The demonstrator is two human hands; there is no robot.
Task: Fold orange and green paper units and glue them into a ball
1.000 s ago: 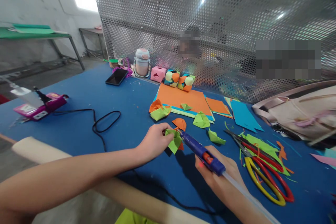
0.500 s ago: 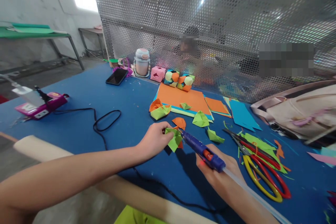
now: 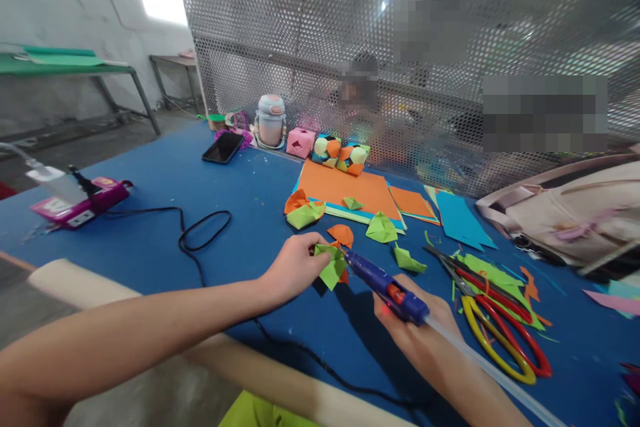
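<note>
Between the thumb and fingers of my left hand (image 3: 299, 261) is a folded green and orange paper piece (image 3: 332, 271), held just above the table. My right hand (image 3: 420, 313) grips a blue hot glue gun (image 3: 385, 285), a long clear glue stick (image 3: 493, 370) running out of its back end. The gun's nozzle meets the upper edge of the paper piece; whether glue is coming out is too small to tell. Just behind lies an orange folded paper (image 3: 341, 235). Green folded pieces (image 3: 382, 227) are scattered nearby, and an orange-green one (image 3: 304, 209) sits to the left.
Scissors (image 3: 493, 320) with red and yellow handles lie at right on green paper scraps. Stacked coloured sheets (image 3: 345, 185), paper balls (image 3: 354, 158), a bottle (image 3: 271, 121) and a phone (image 3: 223, 147) stand farther back. A black cord (image 3: 320, 363) crosses the blue table from a purple power strip (image 3: 83, 203).
Both hands, the paper piece and the glue gun look almost unchanged. The view has shifted very slightly.
</note>
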